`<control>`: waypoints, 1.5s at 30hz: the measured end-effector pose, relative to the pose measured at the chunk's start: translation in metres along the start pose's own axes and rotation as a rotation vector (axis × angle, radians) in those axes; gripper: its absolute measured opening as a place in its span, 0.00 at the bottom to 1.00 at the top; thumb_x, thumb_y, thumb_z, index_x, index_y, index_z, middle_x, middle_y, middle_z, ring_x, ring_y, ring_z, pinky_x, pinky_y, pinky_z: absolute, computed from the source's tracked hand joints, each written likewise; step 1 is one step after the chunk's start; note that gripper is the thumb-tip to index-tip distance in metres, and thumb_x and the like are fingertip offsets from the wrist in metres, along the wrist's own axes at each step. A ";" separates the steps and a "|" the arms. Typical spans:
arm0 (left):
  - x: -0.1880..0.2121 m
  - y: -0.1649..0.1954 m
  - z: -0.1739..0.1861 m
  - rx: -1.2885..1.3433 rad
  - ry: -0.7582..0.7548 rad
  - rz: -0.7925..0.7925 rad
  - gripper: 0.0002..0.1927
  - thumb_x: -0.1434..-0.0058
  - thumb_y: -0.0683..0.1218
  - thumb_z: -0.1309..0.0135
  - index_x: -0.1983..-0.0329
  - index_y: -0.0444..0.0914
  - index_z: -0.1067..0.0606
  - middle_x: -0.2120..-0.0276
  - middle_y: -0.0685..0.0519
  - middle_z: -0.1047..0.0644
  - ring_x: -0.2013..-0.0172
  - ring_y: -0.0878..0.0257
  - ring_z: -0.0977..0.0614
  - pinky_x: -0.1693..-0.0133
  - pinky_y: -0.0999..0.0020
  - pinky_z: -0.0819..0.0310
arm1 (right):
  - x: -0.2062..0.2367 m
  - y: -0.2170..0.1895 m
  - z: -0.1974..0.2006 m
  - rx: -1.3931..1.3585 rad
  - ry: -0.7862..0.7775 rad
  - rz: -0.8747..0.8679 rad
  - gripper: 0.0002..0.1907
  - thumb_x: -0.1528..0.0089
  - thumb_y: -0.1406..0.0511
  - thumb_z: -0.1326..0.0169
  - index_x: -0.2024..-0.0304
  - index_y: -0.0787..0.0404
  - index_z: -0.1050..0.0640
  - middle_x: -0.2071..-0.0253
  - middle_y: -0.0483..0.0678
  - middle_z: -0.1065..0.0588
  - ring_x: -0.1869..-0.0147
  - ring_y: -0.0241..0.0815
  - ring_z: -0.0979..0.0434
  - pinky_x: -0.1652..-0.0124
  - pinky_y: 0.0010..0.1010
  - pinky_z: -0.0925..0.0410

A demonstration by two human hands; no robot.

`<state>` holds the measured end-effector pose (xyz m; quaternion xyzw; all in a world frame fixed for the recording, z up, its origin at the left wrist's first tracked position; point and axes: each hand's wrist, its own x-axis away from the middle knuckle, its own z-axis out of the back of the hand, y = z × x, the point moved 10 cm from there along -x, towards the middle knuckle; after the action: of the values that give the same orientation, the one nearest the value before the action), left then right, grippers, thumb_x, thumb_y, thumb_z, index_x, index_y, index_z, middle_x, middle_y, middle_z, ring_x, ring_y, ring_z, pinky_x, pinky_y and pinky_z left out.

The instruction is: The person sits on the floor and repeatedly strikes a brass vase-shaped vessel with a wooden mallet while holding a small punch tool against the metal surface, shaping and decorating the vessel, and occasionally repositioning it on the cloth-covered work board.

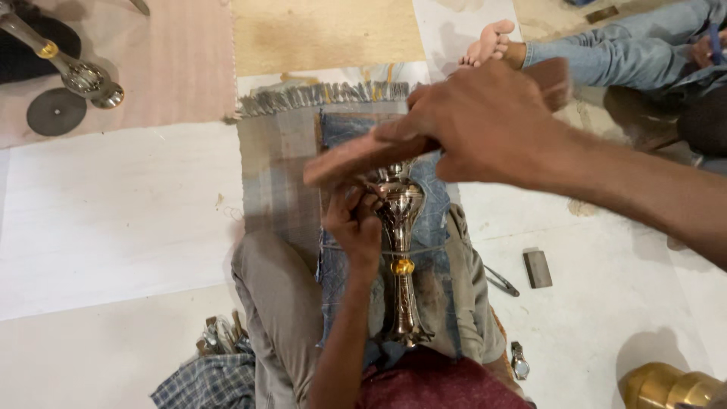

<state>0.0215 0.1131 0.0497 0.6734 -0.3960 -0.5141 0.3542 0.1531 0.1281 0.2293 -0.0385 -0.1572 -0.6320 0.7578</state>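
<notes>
Fingers of my left hand [354,221] curl closed around the neck of the metal vase [400,250], which lies along my lap on the blue cloth [435,220]. Right hand [485,125] grips the wooden block [363,155], fingers wrapped over it, pressing it on the vase's top end.

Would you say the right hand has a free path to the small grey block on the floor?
Probably yes: the grey block lies in the open on the floor beside the leg. But the right hand is gripping a wooden piece, so it isn't free.
</notes>
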 end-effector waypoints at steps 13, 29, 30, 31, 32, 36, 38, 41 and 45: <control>0.016 -0.036 0.003 0.237 0.132 0.275 0.20 0.38 0.28 0.50 0.43 0.31 0.26 0.64 0.52 0.19 0.66 0.69 0.18 0.64 0.76 0.19 | -0.008 -0.042 0.029 0.181 0.215 0.261 0.30 0.50 0.66 0.35 0.44 0.42 0.20 0.66 0.44 0.20 0.67 0.42 0.20 0.69 0.39 0.28; -0.028 -0.019 -0.020 0.362 -0.329 0.143 0.18 0.35 0.27 0.53 0.45 0.32 0.24 0.60 0.48 0.17 0.64 0.65 0.15 0.62 0.72 0.14 | 0.004 -0.006 0.016 0.022 0.149 0.047 0.47 0.51 0.69 0.40 0.29 0.35 0.30 0.64 0.41 0.22 0.73 0.41 0.22 0.74 0.39 0.28; -0.028 -0.017 -0.023 0.456 -0.364 0.172 0.19 0.34 0.27 0.54 0.44 0.32 0.25 0.60 0.49 0.18 0.62 0.64 0.15 0.60 0.71 0.14 | 0.004 -0.003 0.015 -0.026 0.151 0.029 0.48 0.50 0.70 0.41 0.26 0.35 0.31 0.63 0.41 0.22 0.73 0.41 0.22 0.74 0.39 0.28; -0.029 -0.021 -0.018 0.409 -0.319 0.176 0.19 0.34 0.27 0.54 0.44 0.32 0.25 0.61 0.49 0.18 0.63 0.65 0.15 0.62 0.72 0.15 | 0.004 -0.006 0.013 0.035 0.132 0.052 0.48 0.52 0.69 0.40 0.29 0.33 0.30 0.61 0.40 0.22 0.71 0.41 0.21 0.73 0.40 0.28; -0.027 -0.024 -0.015 0.364 -0.274 0.178 0.19 0.35 0.27 0.53 0.44 0.32 0.25 0.62 0.49 0.18 0.65 0.66 0.15 0.65 0.74 0.16 | 0.002 -0.009 0.012 0.097 0.114 0.072 0.47 0.53 0.68 0.38 0.32 0.30 0.28 0.59 0.39 0.22 0.69 0.42 0.21 0.73 0.40 0.27; -0.008 -0.032 -0.005 0.319 -0.110 0.289 0.15 0.35 0.27 0.51 0.48 0.31 0.24 0.63 0.49 0.18 0.64 0.66 0.16 0.64 0.76 0.20 | -0.007 -0.022 0.024 0.020 0.169 0.064 0.47 0.52 0.68 0.38 0.28 0.37 0.29 0.59 0.45 0.21 0.67 0.44 0.19 0.69 0.40 0.27; -0.002 -0.032 0.000 0.307 -0.018 0.315 0.17 0.38 0.27 0.51 0.48 0.31 0.25 0.64 0.50 0.18 0.66 0.67 0.17 0.65 0.76 0.19 | -0.013 -0.038 0.023 0.118 0.117 0.169 0.34 0.48 0.65 0.37 0.38 0.36 0.24 0.61 0.44 0.20 0.63 0.44 0.19 0.66 0.41 0.27; 0.003 -0.037 0.002 0.350 0.087 0.380 0.19 0.41 0.27 0.51 0.48 0.33 0.25 0.66 0.50 0.18 0.67 0.68 0.17 0.67 0.77 0.19 | -0.020 -0.053 0.035 0.118 0.221 0.228 0.34 0.49 0.64 0.36 0.39 0.40 0.24 0.63 0.48 0.20 0.64 0.46 0.18 0.67 0.42 0.26; 0.004 -0.035 0.002 0.309 0.081 0.347 0.18 0.39 0.28 0.50 0.47 0.33 0.27 0.65 0.52 0.19 0.65 0.69 0.17 0.66 0.76 0.17 | -0.014 -0.062 0.056 0.050 0.493 0.350 0.42 0.56 0.64 0.36 0.35 0.46 0.23 0.62 0.48 0.20 0.63 0.45 0.18 0.66 0.39 0.25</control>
<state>0.0263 0.1246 0.0171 0.6614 -0.5655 -0.3514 0.3455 0.0803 0.1435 0.2692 0.1082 0.0252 -0.4782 0.8712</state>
